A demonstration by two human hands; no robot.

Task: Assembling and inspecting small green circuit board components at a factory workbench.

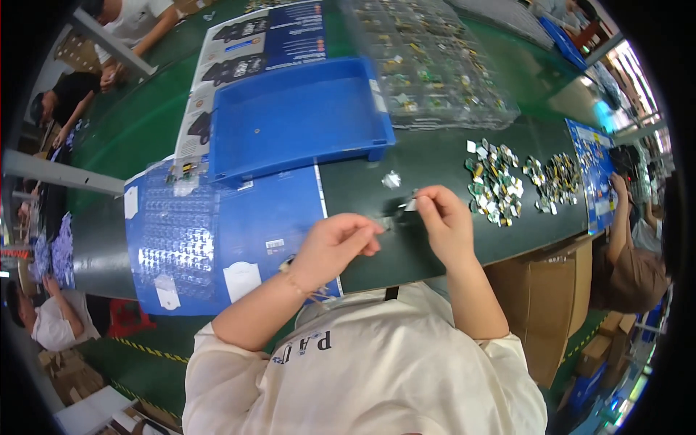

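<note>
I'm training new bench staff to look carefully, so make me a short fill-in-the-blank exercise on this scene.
1. To the right of the right hand, loose small parts lie in ____ separate heaps.
2. The clear moulded plastic lies to the ____ of the left hand.
3. The deep open tray in the upper middle of the picture is ____ in colour.

Missing words: two; left; blue.
</note>
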